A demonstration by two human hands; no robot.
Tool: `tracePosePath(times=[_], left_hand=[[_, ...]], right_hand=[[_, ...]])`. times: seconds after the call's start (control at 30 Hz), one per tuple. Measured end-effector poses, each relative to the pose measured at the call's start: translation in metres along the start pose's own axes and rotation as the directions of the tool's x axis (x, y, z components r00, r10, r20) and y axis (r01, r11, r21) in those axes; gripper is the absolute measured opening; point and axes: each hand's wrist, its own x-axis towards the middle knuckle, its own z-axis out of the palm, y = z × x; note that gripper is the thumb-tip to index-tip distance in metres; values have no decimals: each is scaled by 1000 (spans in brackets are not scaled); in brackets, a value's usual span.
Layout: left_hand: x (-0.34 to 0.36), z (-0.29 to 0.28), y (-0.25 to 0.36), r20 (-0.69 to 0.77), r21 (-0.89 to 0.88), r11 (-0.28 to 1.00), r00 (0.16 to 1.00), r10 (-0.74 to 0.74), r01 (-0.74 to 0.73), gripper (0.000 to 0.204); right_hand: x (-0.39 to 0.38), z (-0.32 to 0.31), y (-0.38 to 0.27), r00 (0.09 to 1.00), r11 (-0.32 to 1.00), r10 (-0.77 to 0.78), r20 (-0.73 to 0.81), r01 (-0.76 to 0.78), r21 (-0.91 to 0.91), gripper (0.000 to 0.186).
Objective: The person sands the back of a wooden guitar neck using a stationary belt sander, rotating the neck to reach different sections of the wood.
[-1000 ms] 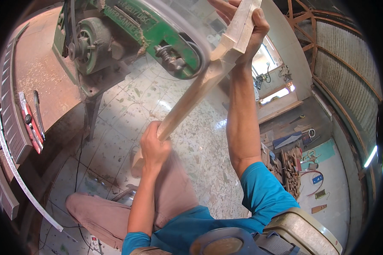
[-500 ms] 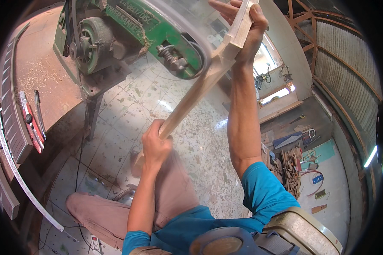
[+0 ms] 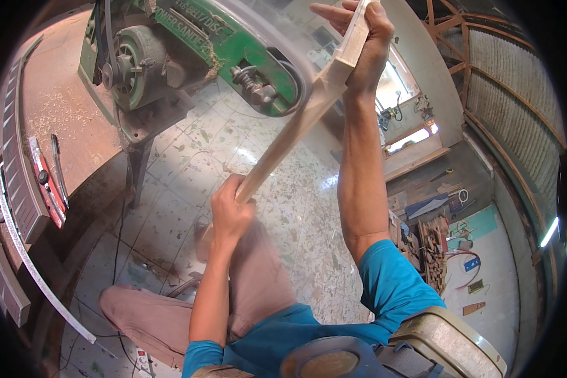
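Observation:
A long pale piece of wood [image 3: 282, 146] slants from lower left to upper right in front of me. Around its slim lower end my left hand [image 3: 232, 208] is closed. My right hand [image 3: 373, 47] grips the thicker, squared upper end, thumb on top and some fingers stretched out beyond it. The wood's middle meets the rounded end of a green belt sander [image 3: 258, 75], whose belt edge looks blurred. A coiled spring and bolt show on the sander's side. Whether wood and belt press together I cannot tell exactly.
Left of the sander stands a wooden bench [image 3: 75, 113] strewn with sawdust, with a red-handled cutter [image 3: 47, 183] and a metal strip [image 3: 38, 277]. A dusty motor [image 3: 135, 66] sits behind. Wood offcuts [image 3: 433, 252] are piled at right. A black cable [image 3: 118, 246] hangs to the tiled floor.
My right hand and the wood's upper end have shifted very slightly left and down. Both hands keep their grip, and the wood stays at the sander's end.

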Motion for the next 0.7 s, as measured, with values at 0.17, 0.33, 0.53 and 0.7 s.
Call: tracePosePath(times=[0.17, 0.33, 0.53, 0.7], left_hand=[[1, -1, 0, 25, -14, 1000, 999, -26, 26, 31], [2, 5, -5, 43, -56, 998, 998, -37, 39, 30], [7, 8, -15, 47, -70, 997, 999, -6, 9, 28], [9, 9, -10, 92, -80, 996, 995, -32, 40, 26]], right_hand=[[1, 1, -2, 1000, 999, 22, -11, -22, -36, 49], [-1, 2, -9, 999, 995, 51, -19, -52, -84, 48], [-3, 5, -12, 998, 991, 48, -40, -53, -123, 45], [5, -1, -1, 999, 992, -36, -22, 33, -118, 45]])
